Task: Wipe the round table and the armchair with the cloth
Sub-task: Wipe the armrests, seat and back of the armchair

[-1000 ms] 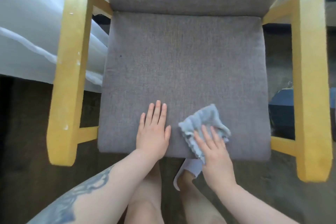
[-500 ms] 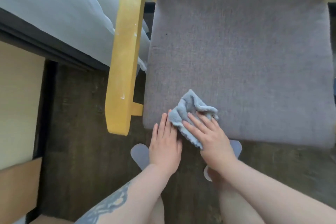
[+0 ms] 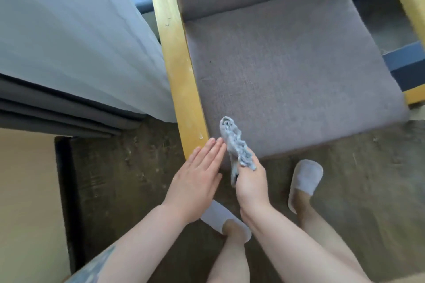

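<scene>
The armchair has a grey fabric seat (image 3: 289,71) and yellow wooden arms; its left arm (image 3: 181,69) runs down to the front left corner. My right hand (image 3: 250,181) is shut on a crumpled light blue-grey cloth (image 3: 234,142), lifted at the seat's front left corner. My left hand (image 3: 197,179) is flat with fingers together, its fingertips at the front end of the left arm, holding nothing. The round table is not in view.
A pale curtain (image 3: 76,37) hangs left of the chair above a dark rail. A beige surface (image 3: 25,202) fills the lower left. My feet in white slippers (image 3: 305,179) stand on the dark carpet (image 3: 119,179). A dark blue object (image 3: 404,64) lies right of the seat.
Both hands have slid left along the seat's front edge to its left corner. The cloth has come up off the seat, bunched in my right hand. The view swung left.
</scene>
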The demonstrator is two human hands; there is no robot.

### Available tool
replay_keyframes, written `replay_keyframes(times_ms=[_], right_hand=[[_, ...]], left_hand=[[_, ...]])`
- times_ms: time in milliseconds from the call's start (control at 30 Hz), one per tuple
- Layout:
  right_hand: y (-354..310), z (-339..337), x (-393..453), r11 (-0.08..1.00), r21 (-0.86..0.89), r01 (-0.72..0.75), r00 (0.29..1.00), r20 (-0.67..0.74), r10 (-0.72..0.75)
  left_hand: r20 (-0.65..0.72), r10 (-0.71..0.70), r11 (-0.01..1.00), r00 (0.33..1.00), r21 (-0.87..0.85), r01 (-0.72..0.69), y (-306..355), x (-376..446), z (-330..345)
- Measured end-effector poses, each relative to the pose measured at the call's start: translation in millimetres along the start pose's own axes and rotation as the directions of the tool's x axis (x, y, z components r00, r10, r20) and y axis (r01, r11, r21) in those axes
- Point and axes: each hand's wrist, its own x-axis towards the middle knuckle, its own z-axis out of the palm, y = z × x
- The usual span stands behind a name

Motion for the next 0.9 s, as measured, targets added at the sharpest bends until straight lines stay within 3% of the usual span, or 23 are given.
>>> replay_keyframes(times_ms=[67,100,133,167,200,233,267,300,333,433,467,500,600,700,767,900], right_hand=[[-14,8,-1,0.994,-0.043,0.099,0.991,-0.09,-0.103],[-21,8,1,0.966,-0.152,0.208,0.973,-0.073,-0.221],[-27,9,2,0.873,-0.292,0.39,0.917,0.037,-0.397],[-31,11,3,0.69,-0.412,0.595,0.802,0.242,-0.546],[-30,13,8,0.435,-0.449,0.781,0.622,0.495,-0.607],[-25,13,16,0.17,-0.383,0.908,0.41,0.73,-0.546],[-23,11,30,-0.012,-0.276,0.961,0.247,0.878,-0.411],[-28,11,43,-0.082,-0.232,0.969,0.202,0.94,-0.276],[-36,11,58,-0.059,-0.274,0.96,0.257,0.944,-0.206],[-54,10,87,0.133,-0.544,0.829,0.555,0.771,-0.313],[-50,6,88,0.142,-0.572,0.808,0.582,0.735,-0.349],[-43,0,84,0.128,-0.558,0.82,0.562,0.741,-0.368],[-34,-12,65,0.117,-0.411,0.904,0.426,0.842,-0.332],[-51,7,68,0.066,-0.333,0.941,0.339,0.912,-0.231],[-52,18,71,0.105,-0.376,0.92,0.391,0.885,-0.252],[-14,12,28,0.54,-0.499,0.678,0.718,0.606,-0.341]], left_hand=[[0.02,0.065,0.995,0.998,0.08,-0.066,-16,-10,6],[0.038,0.074,0.994,0.997,0.082,-0.076,-18,-12,7],[0.065,0.066,0.995,0.996,0.07,-0.071,-16,-14,7],[0.084,0.059,0.995,0.995,0.076,-0.065,-13,-13,6],[0.125,0.024,0.993,0.992,0.116,-0.039,-7,-10,6],[0.182,-0.031,0.989,0.983,0.148,0.004,-2,-10,6],[0.178,-0.053,0.987,0.983,0.157,0.025,0,-9,6],[0.123,-0.042,0.989,0.992,0.144,0.024,-2,-10,6],[0.059,-0.001,0.996,0.998,0.089,-0.004,-7,-12,9],[-0.005,0.084,0.995,0.996,0.056,-0.083,-18,-14,14],[-0.009,0.083,0.995,0.996,0.052,-0.083,-18,-14,13],[-0.008,0.078,0.995,0.997,0.056,-0.077,-17,-13,13],[-0.032,0.062,0.998,0.998,0.006,-0.062,-14,-12,12],[-0.148,-0.088,0.977,0.985,-0.207,0.056,-9,-12,13],[-0.186,-0.205,0.935,0.961,-0.328,0.136,-2,-8,10],[-0.211,-0.295,0.844,0.932,-0.514,0.151,-4,-5,7]])
